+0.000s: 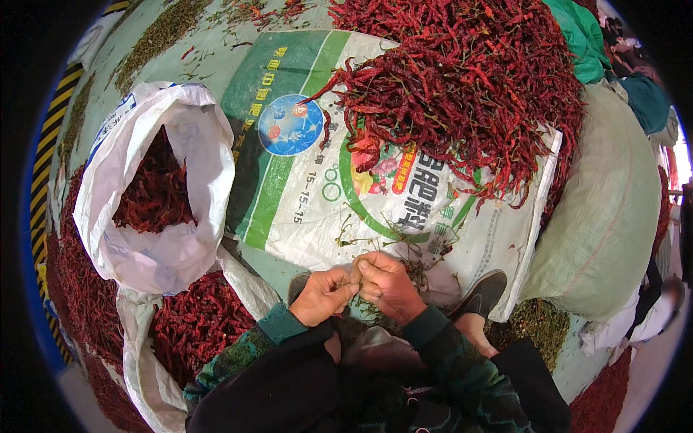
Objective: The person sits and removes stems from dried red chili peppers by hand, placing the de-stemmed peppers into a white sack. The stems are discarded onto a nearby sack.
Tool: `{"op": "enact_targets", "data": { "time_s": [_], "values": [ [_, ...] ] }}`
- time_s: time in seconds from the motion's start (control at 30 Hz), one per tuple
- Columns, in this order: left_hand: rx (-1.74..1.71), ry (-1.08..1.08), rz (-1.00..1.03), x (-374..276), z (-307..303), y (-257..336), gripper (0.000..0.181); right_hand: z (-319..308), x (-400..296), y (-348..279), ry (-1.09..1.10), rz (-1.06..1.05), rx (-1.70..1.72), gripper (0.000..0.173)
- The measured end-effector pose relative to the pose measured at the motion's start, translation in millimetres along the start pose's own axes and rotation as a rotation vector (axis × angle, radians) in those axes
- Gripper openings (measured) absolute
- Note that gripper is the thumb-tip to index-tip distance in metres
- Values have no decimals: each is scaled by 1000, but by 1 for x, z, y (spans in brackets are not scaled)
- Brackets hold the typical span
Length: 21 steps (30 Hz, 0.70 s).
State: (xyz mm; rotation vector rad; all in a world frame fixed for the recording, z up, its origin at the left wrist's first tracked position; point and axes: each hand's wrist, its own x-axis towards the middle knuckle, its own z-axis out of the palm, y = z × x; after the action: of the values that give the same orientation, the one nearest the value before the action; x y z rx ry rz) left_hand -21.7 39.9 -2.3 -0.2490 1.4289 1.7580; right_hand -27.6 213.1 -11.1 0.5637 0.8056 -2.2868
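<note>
My left hand (326,295) and my right hand (387,285) meet above the near edge of a flattened printed woven sack (292,227). Thumbs and fingertips are pinched together; whatever lies between them is too small and covered to make out. Loose green chili stems (400,238) are scattered on the sack just beyond my hands. A big heap of dried red chilies (449,103) covers the sack's far right part. To the left stands an open white woven bag (208,216) with dark red chilies (151,195) inside.
A full pale green sack (601,205) bulges at the right. More red chilies (200,319) lie in a sack at the lower left. My shoes (486,292) rest at the sack's near edge. Stem piles (157,38) lie at the upper left, near black and yellow striped tape (46,162).
</note>
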Motion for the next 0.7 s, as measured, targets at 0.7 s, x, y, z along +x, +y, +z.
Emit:
{"op": "enact_targets", "data": {
  "time_s": [0.7],
  "values": [
    [1717, 556, -430, -224, -139, 1, 29, 1, 65, -80, 199, -721, -1721, 36]
  ]
}}
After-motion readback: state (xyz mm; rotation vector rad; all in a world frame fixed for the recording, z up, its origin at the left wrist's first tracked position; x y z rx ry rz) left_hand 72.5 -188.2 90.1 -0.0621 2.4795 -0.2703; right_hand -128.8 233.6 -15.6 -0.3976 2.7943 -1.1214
